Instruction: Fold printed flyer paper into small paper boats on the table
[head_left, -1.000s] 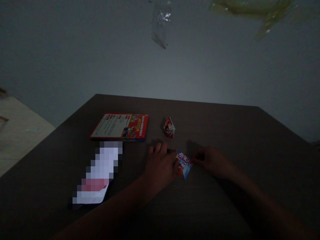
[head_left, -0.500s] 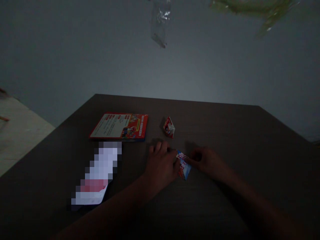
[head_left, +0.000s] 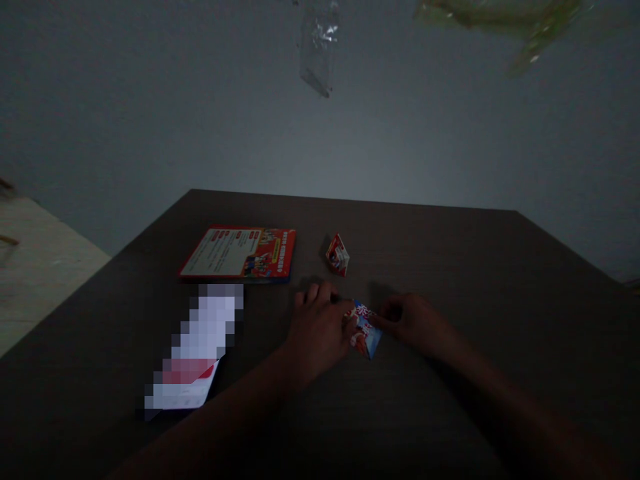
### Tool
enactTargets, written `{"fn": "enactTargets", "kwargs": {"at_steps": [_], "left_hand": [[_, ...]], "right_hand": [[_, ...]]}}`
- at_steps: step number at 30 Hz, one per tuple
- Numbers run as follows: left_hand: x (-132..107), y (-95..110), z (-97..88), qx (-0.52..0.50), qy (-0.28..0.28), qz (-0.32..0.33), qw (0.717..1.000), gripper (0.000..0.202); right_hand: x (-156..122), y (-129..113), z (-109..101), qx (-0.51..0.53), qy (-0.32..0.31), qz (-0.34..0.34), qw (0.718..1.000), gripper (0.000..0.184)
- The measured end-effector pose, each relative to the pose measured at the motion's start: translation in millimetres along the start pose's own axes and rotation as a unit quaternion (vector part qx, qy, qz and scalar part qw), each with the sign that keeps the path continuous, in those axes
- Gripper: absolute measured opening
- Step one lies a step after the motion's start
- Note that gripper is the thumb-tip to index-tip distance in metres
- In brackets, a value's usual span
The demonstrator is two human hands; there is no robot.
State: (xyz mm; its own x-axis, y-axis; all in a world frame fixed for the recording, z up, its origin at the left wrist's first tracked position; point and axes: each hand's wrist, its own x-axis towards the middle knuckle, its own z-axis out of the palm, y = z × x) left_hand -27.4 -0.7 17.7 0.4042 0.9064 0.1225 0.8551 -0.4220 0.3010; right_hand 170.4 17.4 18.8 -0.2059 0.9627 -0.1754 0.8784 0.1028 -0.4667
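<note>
A: Look at the left hand, slid a touch leftward since half a second ago, baring more of the folded paper!

B: And over at the right hand?

A: Further in across the paper than a second ago, pinching its right side between thumb and forefinger

B: Gripping on the left too?

A: Lying palm down, fingertips at the left part; cannot tell whether clamping or just pressing

B: Now describe the paper!

A: Small, angular, blue on the right, with red-and-white lettering and an orange-brown patch near left; set between both hands on the table

B: Materials, shapes?

A: Dark, wood-grained tabletop; just far of the left hand, a red-and-white folded piece, pointed and sharply creased; far left, a red booklet with a pale text panel; near left, a bright-screened phone, mostly pixelated; high on the smooth wall, shiny clear plastic
</note>
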Motion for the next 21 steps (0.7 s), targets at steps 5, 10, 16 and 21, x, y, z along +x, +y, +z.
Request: {"fn": "enactTargets", "kwargs": {"at_steps": [5, 10, 16, 21], "left_hand": [[-1.3, -0.5, -2.2, -0.009, -0.012, -0.001, 1.000, 0.025], [-1.9, -2.2, -3.3, -0.019, -0.014, 0.004, 1.000, 0.027], [-1.6, -6.5, -3.3, -0.028, -0.027, 0.010, 0.999, 0.031], [-0.6, -10.4, -5.0, -0.017, -0.023, 0.019, 0.999, 0.035]], "right_hand": [[-1.0, -1.8, -1.8, -0.001, -0.003, 0.001, 1.000, 0.030], [-0.6, -3.2, -3.3, -0.009, -0.005, 0.010, 1.000, 0.030], [-0.9, -2.3, -3.0, -0.008, -0.009, 0.013, 1.000, 0.032], [-1.6, -3.1, -3.1, 0.001, -0.008, 0.009, 1.000, 0.031]]}}
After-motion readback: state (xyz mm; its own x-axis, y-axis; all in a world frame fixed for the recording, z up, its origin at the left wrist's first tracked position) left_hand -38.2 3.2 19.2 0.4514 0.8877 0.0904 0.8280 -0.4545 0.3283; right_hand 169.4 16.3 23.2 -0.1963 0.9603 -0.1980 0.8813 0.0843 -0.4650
